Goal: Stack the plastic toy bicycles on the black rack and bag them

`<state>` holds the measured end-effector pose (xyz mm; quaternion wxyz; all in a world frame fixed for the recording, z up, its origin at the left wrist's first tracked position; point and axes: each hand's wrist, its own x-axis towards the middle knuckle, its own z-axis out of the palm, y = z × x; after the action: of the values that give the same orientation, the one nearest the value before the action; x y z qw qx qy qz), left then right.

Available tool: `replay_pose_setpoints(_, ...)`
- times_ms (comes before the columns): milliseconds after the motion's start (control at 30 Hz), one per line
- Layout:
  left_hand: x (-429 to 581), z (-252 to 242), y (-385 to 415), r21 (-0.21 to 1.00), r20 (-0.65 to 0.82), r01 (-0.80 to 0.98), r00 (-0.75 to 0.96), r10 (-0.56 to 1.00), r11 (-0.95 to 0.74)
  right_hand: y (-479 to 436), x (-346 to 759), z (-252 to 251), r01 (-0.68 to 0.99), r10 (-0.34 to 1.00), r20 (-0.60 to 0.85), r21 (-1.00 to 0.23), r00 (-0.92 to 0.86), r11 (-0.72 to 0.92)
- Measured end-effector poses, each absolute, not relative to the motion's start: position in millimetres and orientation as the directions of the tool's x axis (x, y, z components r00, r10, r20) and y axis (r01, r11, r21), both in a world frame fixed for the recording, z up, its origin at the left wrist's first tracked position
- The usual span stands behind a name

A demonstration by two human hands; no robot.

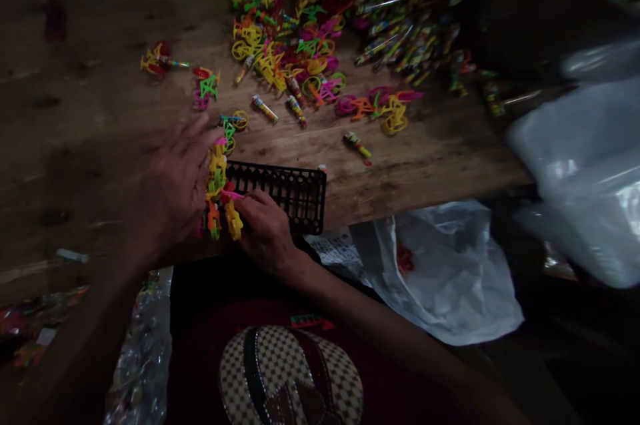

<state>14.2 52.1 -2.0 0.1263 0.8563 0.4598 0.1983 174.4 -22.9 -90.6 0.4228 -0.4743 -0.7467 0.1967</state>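
Right hand (265,228) pinches a yellow toy (233,221) at the left end of the black rack (323,198). Left hand (177,178) rests against the toy row (217,175) at that end; whether its fingers grip cannot be told. Judged progress: early. The row occupies the left end only; the grid shows through from there to the right end. Seating of each toy is unclear. Remaining stock: a large toy heap (273,65) and a tube heap (395,45) at the far side, with loose tubes (264,109) nearer the rack.
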Motion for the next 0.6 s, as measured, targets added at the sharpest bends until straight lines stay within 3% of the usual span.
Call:
replay_pose_setpoints(167,17.5,13.5,40.4,0.413,0.231,0.711,0.523,0.82,-0.569,-23.7,168.8,-97.0,0.546,0.86,0.476,-0.678,-0.182,0.491)
replay_pose_setpoints(300,31.9,19.4,20.2,0.309,0.166,0.8,0.487,0.858,-0.514,-23.7,163.0,-102.3,0.574,0.836,0.528,-0.643,-0.146,0.507)
replay_pose_setpoints(600,56.7,3.6,18.3,0.24,0.206,0.909,0.295,0.933,-0.341,-24.9,164.4,-95.2,0.572,0.881,0.438,-0.683,-0.178,0.455)
